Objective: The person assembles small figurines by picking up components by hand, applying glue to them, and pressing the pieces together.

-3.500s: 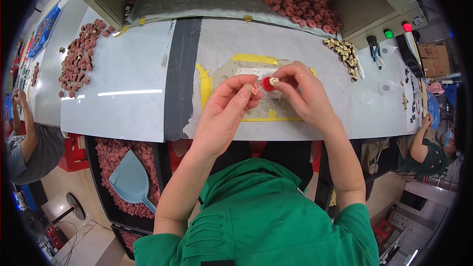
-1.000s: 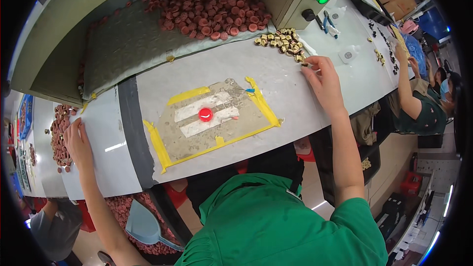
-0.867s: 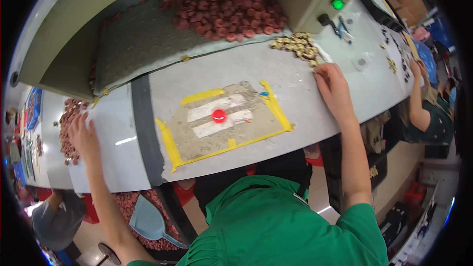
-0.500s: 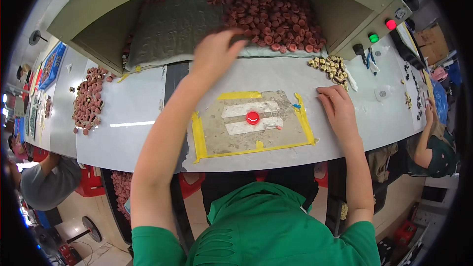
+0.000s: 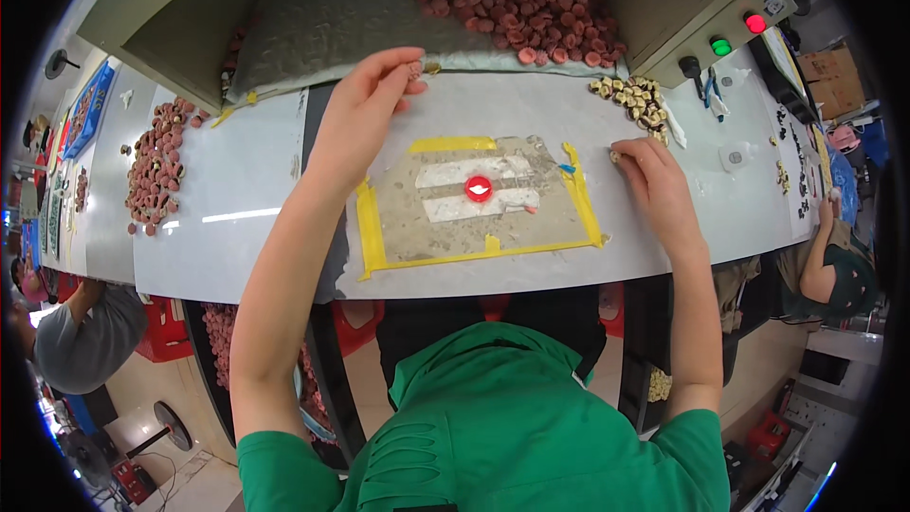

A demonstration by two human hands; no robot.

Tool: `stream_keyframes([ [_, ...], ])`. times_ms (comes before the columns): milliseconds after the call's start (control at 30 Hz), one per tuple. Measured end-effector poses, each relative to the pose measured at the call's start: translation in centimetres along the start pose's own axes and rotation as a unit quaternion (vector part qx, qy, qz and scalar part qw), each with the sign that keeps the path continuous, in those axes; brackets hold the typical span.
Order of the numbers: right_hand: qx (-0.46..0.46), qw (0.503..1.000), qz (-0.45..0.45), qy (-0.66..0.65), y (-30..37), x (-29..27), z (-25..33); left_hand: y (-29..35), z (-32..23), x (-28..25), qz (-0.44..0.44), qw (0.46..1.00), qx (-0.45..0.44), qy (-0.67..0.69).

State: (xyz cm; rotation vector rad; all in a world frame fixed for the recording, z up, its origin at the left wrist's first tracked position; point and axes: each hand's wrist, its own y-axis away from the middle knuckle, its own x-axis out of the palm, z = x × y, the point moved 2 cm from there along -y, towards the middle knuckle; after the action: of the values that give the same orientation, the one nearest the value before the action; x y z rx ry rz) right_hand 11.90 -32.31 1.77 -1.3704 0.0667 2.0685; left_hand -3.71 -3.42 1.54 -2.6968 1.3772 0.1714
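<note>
My left hand (image 5: 365, 109) is raised over the table by the front edge of the heating box, its thumb and fingers closed on a small ridged pink cap (image 5: 414, 70). Just beyond its fingertips, a small gold piece (image 5: 432, 67) lies at the edge of the box's mat. At the right, my right hand (image 5: 652, 180) pinches a small pale gold piece (image 5: 615, 156) between thumb and fingers, below a heap of shiny gold pieces (image 5: 633, 102). Between my hands, a round red holder (image 5: 479, 189) with a white mark sits on a worn plate (image 5: 455, 237) edged with yellow tape.
Inside the box, a pile of pink caps (image 5: 531, 5) covers the right of the grey mat (image 5: 332, 24). More caps (image 5: 154, 166) lie on the left. Green (image 5: 720, 45) and red (image 5: 755, 23) lights show on the box's side. A co-worker sits on each side.
My left hand has drawn back from the pile toward me and left, and a pink cap shows in its fingers. A pale gold piece now shows in my right fingertips. The view has shifted slightly.
</note>
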Motion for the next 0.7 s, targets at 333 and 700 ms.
stream_keyframes([
  [333,-0.053,0.991,0.073,-0.095,-1.2,3.0,7.3,11.6,2.0,2.9,0.024,0.868,-0.135,0.477],
  [700,-0.224,0.969,0.073,0.075,-2.2,6.7,11.8,12.7,2.6,2.8,0.038,0.885,-0.135,0.444],
])
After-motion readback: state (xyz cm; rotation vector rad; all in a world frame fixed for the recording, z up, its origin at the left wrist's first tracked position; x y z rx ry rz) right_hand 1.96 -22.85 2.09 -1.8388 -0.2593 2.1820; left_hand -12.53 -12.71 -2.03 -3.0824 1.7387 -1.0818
